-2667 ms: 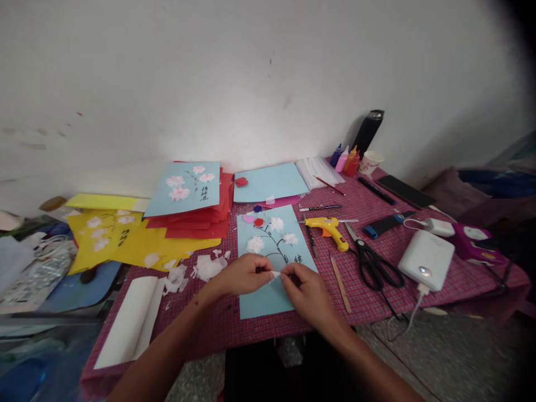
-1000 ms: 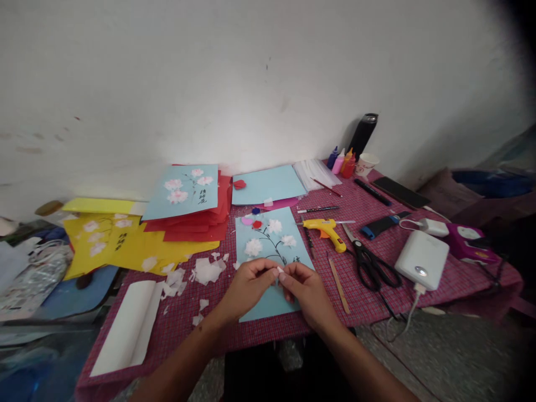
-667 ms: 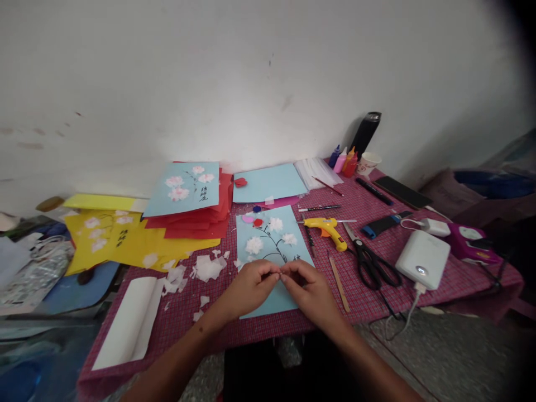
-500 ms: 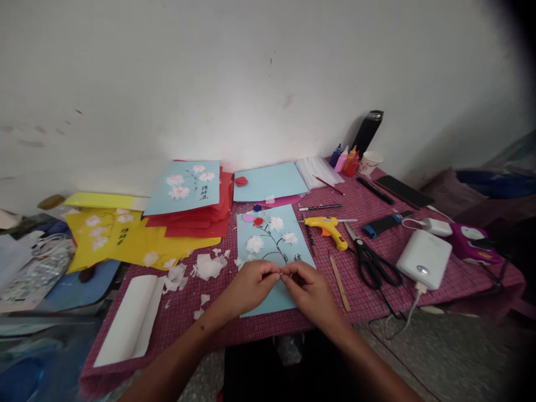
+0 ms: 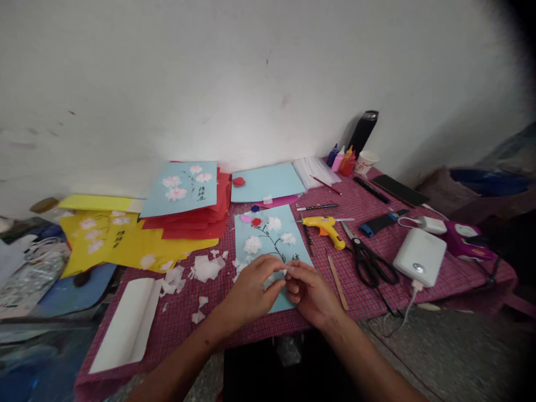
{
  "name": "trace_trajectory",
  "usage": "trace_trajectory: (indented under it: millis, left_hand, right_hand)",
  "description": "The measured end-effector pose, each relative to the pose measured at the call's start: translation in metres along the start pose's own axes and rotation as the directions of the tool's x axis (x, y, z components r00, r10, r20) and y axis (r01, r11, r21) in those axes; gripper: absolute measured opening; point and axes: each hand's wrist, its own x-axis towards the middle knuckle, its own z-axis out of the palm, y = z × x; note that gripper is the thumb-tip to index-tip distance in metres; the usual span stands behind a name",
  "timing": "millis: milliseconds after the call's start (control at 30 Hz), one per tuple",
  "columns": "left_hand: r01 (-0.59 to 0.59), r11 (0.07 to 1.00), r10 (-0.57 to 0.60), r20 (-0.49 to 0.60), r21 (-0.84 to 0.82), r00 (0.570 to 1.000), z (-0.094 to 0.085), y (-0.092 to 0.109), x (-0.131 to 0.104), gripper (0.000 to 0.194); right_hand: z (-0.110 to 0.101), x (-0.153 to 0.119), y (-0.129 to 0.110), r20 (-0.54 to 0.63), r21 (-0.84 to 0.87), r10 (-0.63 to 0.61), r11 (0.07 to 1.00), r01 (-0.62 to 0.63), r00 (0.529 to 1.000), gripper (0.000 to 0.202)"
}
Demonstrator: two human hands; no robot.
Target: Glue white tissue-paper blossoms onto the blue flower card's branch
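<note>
My right hand (image 5: 313, 290) pinches a small white piece of paper (image 5: 285, 272) between thumb and forefinger. Close beside it, my left hand (image 5: 253, 286) has its thumb and forefinger apart, the forefinger's tip near the paper piece. Both hands hover over the lower part of a light blue card (image 5: 307, 245). On that card are a painted dark branch, several white crumpled-paper flowers (image 5: 253, 244) and black brush writing (image 5: 295, 257) that my right hand partly covers. Torn white paper scraps (image 5: 208, 268) lie left of the card.
A yellow glue gun (image 5: 329, 228), black scissors (image 5: 368, 262) and a wooden stick (image 5: 337, 282) lie to the right. Beyond them sits a white power bank (image 5: 420, 257) with cables. Finished blue cards (image 5: 157, 192) top a red paper stack (image 5: 201, 223). Paint bottles (image 5: 338, 160) stand by the wall.
My fingertips were pressed together; now the left thumb has come away from its forefinger and the white paper piece shows in my right fingers. The view has shifted slightly.
</note>
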Motion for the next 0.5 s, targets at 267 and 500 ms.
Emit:
trace_trajectory:
  millis: [267, 500]
  left_hand:
    - [-0.264, 0.877, 0.285, 0.008, 0.401, 0.959, 0.004, -0.012, -0.005, 0.028]
    - [-0.321, 0.81, 0.384, -0.029, 0.491, 0.923, 0.003, -0.015, -0.006, 0.022]
  right_hand:
    - [0.001, -0.002, 0.002, 0.103, 0.2, 0.169, 0.962, -0.186, 0.98, 0.024]
    - [0.001, -0.003, 0.004, 0.124, 0.242, 0.212, 0.941, -0.237, 0.969, 0.024]
